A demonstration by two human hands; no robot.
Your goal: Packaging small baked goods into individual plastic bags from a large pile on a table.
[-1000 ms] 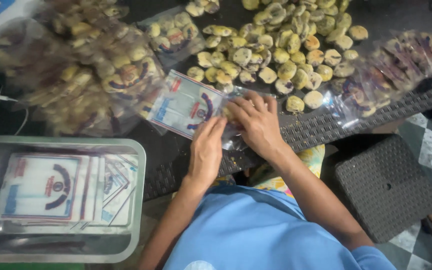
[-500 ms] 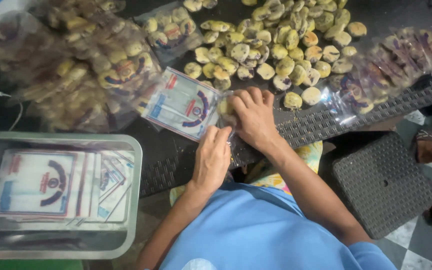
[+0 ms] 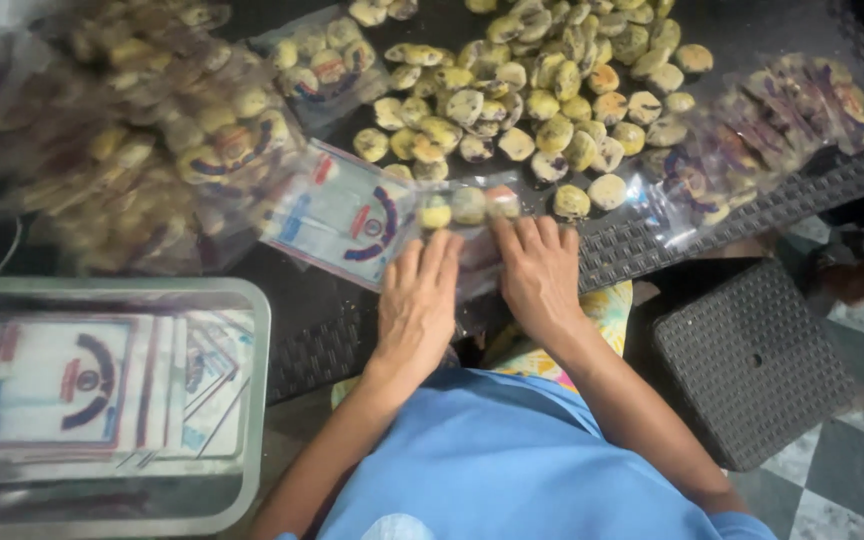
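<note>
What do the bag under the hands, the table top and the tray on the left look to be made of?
Bag: thin clear plastic film, glossy, printed; the pieces inside show through.
Table top: dark woven wicker-like weave, probably synthetic, matte.
Tray: likely metal, dull grey with a soft sheen and rolled rim; blur leaves it open.

Dark woven-pattern table [image 3: 652, 240] fills the upper part of the view, near edge running diagonally down to the left. Floor [image 3: 852, 490] at the lower right is checkered tile, dark and pale squares. Dark square stool [image 3: 752, 360] with a textured top and a centre hole stands on it just beside the table's near edge; lighting is dim and warm.
</note>
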